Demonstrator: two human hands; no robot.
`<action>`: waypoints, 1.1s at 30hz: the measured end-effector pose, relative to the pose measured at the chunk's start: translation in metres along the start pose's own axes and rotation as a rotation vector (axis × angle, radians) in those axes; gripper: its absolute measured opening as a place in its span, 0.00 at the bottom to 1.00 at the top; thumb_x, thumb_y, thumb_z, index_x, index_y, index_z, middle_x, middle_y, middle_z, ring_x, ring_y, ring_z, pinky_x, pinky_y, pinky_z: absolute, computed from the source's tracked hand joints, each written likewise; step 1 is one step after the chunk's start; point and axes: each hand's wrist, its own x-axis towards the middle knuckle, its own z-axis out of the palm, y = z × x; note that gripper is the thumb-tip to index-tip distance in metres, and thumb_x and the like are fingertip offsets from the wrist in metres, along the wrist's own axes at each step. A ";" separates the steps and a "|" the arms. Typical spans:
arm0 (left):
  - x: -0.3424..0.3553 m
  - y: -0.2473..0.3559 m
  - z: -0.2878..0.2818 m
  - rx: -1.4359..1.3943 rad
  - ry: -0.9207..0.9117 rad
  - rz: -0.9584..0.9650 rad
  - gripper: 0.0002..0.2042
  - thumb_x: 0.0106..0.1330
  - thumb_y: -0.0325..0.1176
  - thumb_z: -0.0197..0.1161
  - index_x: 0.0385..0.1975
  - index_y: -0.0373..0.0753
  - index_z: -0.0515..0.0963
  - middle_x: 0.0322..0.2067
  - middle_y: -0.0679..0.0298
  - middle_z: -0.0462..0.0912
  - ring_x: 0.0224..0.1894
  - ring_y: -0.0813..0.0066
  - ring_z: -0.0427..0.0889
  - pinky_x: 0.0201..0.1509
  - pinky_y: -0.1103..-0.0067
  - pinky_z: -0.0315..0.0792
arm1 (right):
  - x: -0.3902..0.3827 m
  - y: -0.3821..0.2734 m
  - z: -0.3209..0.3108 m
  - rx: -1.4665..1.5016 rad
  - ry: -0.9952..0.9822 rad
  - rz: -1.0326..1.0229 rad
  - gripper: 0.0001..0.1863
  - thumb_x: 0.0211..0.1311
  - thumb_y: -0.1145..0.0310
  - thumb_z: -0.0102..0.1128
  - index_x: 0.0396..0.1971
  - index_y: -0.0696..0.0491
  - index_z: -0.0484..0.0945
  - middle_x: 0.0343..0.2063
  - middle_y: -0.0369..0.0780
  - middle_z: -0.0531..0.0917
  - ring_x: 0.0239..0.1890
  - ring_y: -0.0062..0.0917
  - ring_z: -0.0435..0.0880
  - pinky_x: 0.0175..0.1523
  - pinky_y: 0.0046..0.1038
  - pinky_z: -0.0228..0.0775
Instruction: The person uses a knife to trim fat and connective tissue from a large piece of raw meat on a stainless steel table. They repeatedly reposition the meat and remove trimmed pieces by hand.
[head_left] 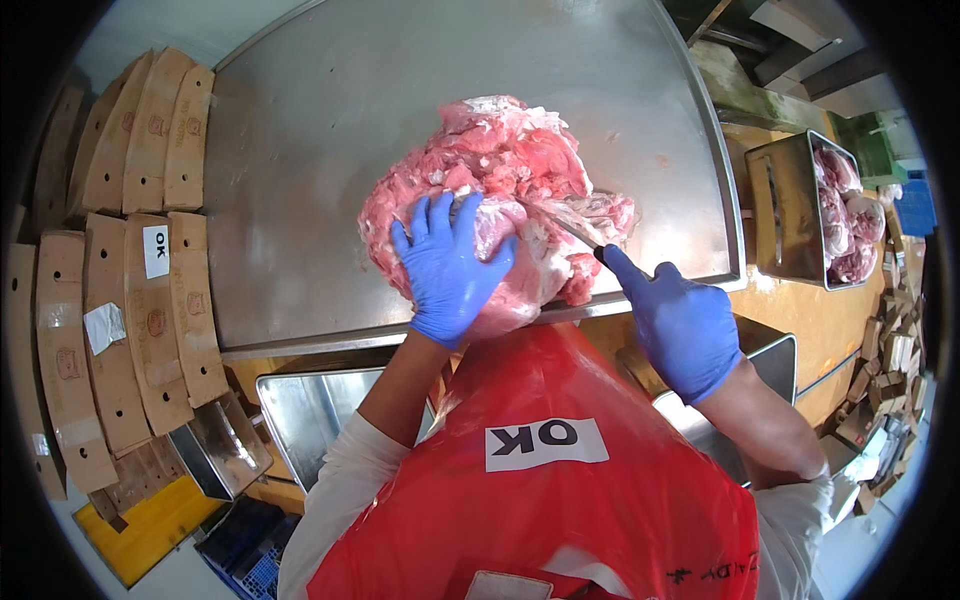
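Tabletop: big slab of grey metal with a raised rim, right in front of us; we can see a few small specks on it.
Boxes: a whole bank of brown cardboard off to our left, some with a white label stuck on.
Apron: shiny red, worn over white sleeves, with a white label on the front.
Bin: metal, off to our right past the tabletop, with more pink chunks piled in it.
Meat: one big ragged pink lump with white fat, sitting at the tabletop's near edge, a bit right of the middle.
Left hand: blue glove, laid flat on the meat's near part, fingers spread and wrapped around nothing.
Right hand: blue glove too, just right of the meat, fingers closed round the knife, index stretched along the handle.
Knife: thin blade slanting away and left into the meat; we can't make out the very tip.
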 end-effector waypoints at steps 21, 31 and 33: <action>0.035 -0.001 0.031 -0.364 0.052 0.060 0.26 0.59 0.44 0.74 0.57 0.43 0.82 0.55 0.60 0.83 0.59 0.53 0.80 0.78 0.46 0.61 | 0.146 -0.044 -0.046 -0.346 -0.393 -0.288 0.21 0.71 0.68 0.61 0.60 0.59 0.81 0.33 0.46 0.90 0.38 0.36 0.93 0.38 0.38 0.85; 0.034 -0.018 0.034 -0.325 0.134 0.143 0.27 0.61 0.47 0.73 0.58 0.42 0.81 0.55 0.58 0.83 0.55 0.54 0.80 0.76 0.46 0.63 | 0.359 -0.035 -0.103 -0.271 -0.685 -0.354 0.14 0.75 0.56 0.67 0.38 0.52 0.90 0.36 0.47 0.92 0.41 0.42 0.93 0.46 0.42 0.84; 0.033 -0.015 0.030 -0.315 0.123 0.136 0.28 0.59 0.47 0.75 0.58 0.43 0.81 0.53 0.59 0.84 0.56 0.54 0.80 0.75 0.49 0.65 | 0.366 -0.021 -0.093 -0.222 -0.573 -0.351 0.15 0.74 0.55 0.68 0.37 0.52 0.90 0.36 0.47 0.92 0.41 0.43 0.93 0.46 0.42 0.84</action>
